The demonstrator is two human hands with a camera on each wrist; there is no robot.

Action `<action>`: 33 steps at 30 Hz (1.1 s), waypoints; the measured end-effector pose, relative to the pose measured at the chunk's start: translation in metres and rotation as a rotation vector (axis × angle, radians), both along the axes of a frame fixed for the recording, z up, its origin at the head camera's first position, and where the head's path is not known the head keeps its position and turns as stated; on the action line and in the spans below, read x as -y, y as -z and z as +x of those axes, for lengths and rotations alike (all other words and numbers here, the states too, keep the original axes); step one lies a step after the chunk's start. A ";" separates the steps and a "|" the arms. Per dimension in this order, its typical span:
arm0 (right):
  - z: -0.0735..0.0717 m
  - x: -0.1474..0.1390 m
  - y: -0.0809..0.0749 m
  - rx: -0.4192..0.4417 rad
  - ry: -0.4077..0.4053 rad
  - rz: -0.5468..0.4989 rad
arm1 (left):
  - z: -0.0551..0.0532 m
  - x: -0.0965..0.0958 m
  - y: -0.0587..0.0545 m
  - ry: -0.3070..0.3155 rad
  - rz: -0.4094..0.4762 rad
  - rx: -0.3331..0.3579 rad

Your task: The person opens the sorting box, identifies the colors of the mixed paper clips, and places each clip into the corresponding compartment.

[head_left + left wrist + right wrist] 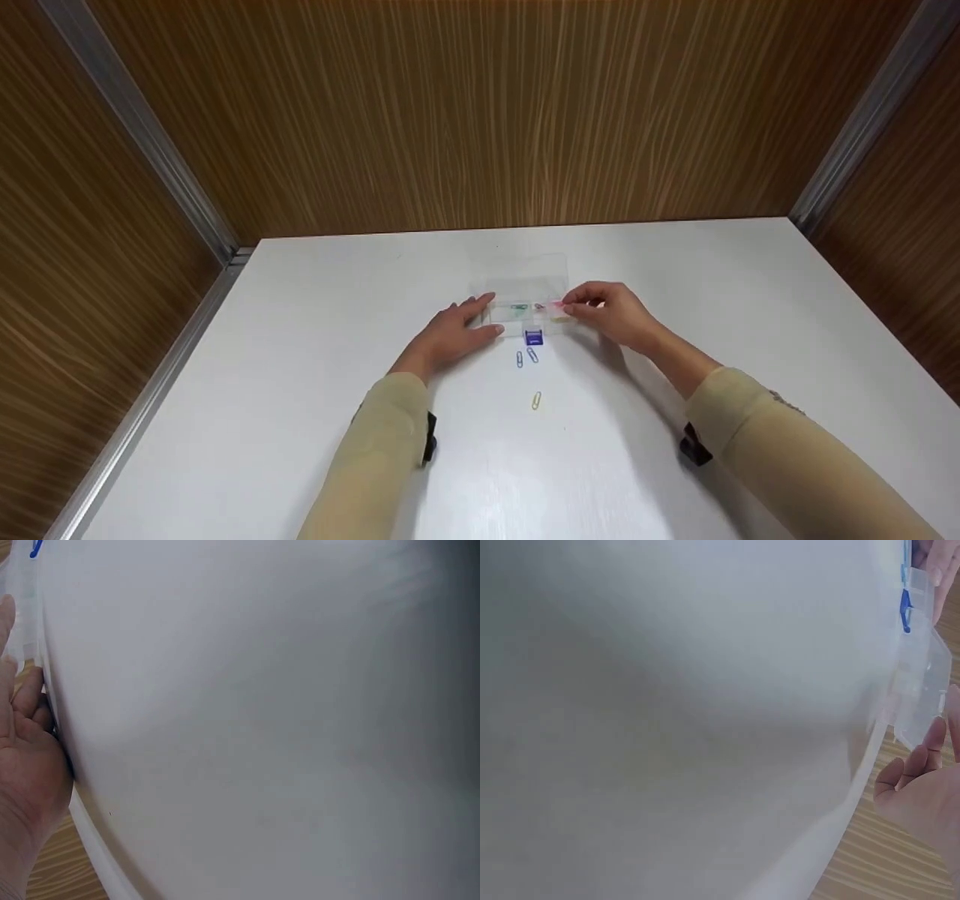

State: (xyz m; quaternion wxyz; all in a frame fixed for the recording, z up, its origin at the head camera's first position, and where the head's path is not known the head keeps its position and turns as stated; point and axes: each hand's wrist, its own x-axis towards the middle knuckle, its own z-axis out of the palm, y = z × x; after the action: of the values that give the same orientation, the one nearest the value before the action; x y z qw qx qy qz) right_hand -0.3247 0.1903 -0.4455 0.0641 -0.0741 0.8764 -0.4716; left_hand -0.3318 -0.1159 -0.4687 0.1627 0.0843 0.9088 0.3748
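Observation:
A clear plastic compartment box (502, 330) lies on the white table, its transparent lid (525, 274) folded back on the far side. My left hand (459, 330) rests at the box's left side, thumb and forefinger extended along it. At the right end, the thumb and forefinger of my right hand (611, 311) come together beside a small pink patch (556, 305) in the box; what they hold, I cannot tell. Green paper clips (519, 307) and a red one (539, 307) show in the compartments. At the front edge is a dark blue clasp (533, 337).
Two blue paper clips, the left one (519, 359) and the right one (532, 355), lie in front of the box. Nearer to me is a yellow paper clip (536, 400). Wood-grain panels (480, 112) enclose the table (315, 300) at the back and sides.

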 end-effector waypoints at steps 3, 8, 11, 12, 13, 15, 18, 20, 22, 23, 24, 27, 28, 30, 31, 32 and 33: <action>0.004 0.000 -0.003 -0.006 -0.015 -0.014 | -0.001 0.001 -0.001 -0.002 -0.003 0.005; 0.014 0.004 -0.003 -0.037 -0.079 -0.022 | -0.002 0.001 -0.001 0.010 -0.006 -0.004; 0.020 0.007 -0.002 -0.045 -0.138 -0.020 | -0.002 0.001 -0.001 0.020 -0.010 -0.014; 0.023 0.008 -0.001 -0.046 -0.162 -0.022 | -0.002 0.001 -0.001 0.022 -0.011 -0.017; 0.025 0.009 -0.001 -0.044 -0.184 -0.023 | -0.002 0.001 -0.001 0.022 -0.013 -0.016; 0.029 0.012 0.000 -0.039 -0.234 -0.022 | -0.003 0.001 -0.001 0.021 -0.019 -0.012; 0.036 0.015 0.001 -0.027 -0.307 -0.011 | -0.003 0.000 -0.001 0.015 -0.032 -0.006; 0.039 0.018 0.003 -0.013 -0.350 -0.005 | -0.003 0.000 -0.001 0.012 -0.039 -0.005; 0.041 0.021 0.005 0.006 -0.382 -0.005 | -0.004 0.000 -0.001 0.011 -0.044 -0.004; 0.043 0.022 0.006 0.016 -0.396 -0.009 | -0.004 0.000 0.000 0.012 -0.043 -0.004; 0.044 0.024 0.007 0.025 -0.408 -0.011 | -0.004 0.001 0.000 0.015 -0.040 -0.005; 0.048 0.026 0.010 0.052 -0.439 -0.025 | -0.004 0.001 0.000 0.026 -0.034 -0.008; 0.048 0.027 0.011 0.060 -0.450 -0.030 | -0.004 0.001 0.001 0.029 -0.033 -0.010; 0.050 0.028 0.013 0.070 -0.474 -0.039 | -0.005 0.001 0.001 0.033 -0.032 -0.011; 0.050 0.029 0.013 0.075 -0.485 -0.045 | -0.005 0.001 0.000 0.034 -0.031 -0.012; 0.050 0.029 0.014 0.077 -0.498 -0.050 | -0.005 0.001 0.000 0.035 -0.027 -0.012; 0.050 0.029 0.014 0.078 -0.510 -0.053 | -0.005 0.001 -0.001 0.035 -0.026 -0.012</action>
State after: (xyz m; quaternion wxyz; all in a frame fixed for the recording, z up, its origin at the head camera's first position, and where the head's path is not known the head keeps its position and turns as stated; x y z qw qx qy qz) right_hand -0.2752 0.1613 -0.4600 0.2128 -0.2761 0.8136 -0.4654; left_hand -0.3367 -0.1174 -0.4681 0.1650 0.1003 0.9129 0.3595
